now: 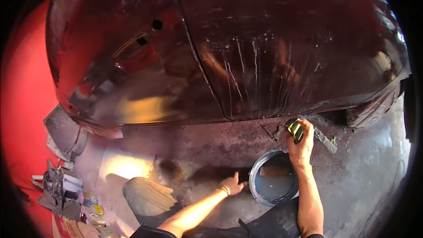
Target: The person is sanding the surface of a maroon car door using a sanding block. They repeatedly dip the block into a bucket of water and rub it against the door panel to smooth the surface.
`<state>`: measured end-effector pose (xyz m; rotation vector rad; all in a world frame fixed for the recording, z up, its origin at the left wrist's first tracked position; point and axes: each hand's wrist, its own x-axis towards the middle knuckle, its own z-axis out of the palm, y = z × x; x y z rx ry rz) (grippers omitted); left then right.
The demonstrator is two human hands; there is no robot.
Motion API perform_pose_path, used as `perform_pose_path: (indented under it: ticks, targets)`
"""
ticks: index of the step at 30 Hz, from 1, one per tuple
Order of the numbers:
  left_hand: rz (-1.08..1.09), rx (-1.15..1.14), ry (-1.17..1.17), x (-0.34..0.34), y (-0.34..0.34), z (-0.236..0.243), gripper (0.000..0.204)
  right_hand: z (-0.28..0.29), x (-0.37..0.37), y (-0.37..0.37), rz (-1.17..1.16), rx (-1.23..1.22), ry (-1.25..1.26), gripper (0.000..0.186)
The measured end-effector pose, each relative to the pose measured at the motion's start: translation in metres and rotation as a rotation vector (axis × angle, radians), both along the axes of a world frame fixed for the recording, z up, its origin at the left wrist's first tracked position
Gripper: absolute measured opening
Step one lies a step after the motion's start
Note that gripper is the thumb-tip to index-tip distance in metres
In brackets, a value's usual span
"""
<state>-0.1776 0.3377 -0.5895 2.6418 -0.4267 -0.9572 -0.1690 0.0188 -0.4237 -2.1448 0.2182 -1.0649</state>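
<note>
My right hand point(301, 146) grips a small black and yellow-green block point(295, 131), just below the lower edge of a glossy dark red car door panel point(273, 13). Whitish streaks of liquid run down the panel above that hand. Beneath my right wrist stands a round bucket point(252, 180) with greyish-blue liquid in it; a brown patch shows at its surface, and I cannot tell if it is a thing or a reflection. My left hand point(234, 185) hovers to the left of the bucket, empty, with its fingers apart and a thin band at the wrist.
A dark wheel point(374, 105) sits under the car at the right. On the left are a red surface point(22, 92), a pile of parts and containers point(66, 189), and a cardboard box point(66, 228). My shoe or knee point(147, 196) shows at lower left. A flat strip point(325, 140) lies on the rough floor.
</note>
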Motion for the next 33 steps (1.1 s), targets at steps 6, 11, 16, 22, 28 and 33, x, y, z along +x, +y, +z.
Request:
perform_pose_path:
  ticks: [6, 11, 16, 22, 28, 33]
  targets:
    - [0.021, -0.247, 0.509, -0.073, -0.014, -0.072, 0.055, 0.162, 0.055, 0.041, -0.072, -0.414, -0.382, 0.073]
    - [0.313, -0.561, 0.386, -0.063, -0.01, -0.101, 0.054, 0.289, 0.136, 0.086, -0.18, -0.317, -0.62, 0.054]
    - [0.201, -0.488, 0.581, -0.029, -0.043, -0.031, 0.112, 0.264, 0.153, 0.1, -0.33, -0.469, -0.642, 0.054]
    - [0.161, -0.29, 0.378, -0.011, -0.078, -0.063, 0.073, 0.263, 0.17, 0.148, -0.252, -0.505, -0.609, 0.056]
    - [0.348, -0.317, 0.576, -0.022, -0.084, -0.082, 0.055, 0.252, 0.174, 0.178, -0.329, -0.376, -0.568, 0.052]
    - [0.373, -0.371, 0.502, 0.025, -0.047, -0.099, 0.051, 0.227, 0.192, 0.22, -0.361, -0.472, -0.604, 0.054]
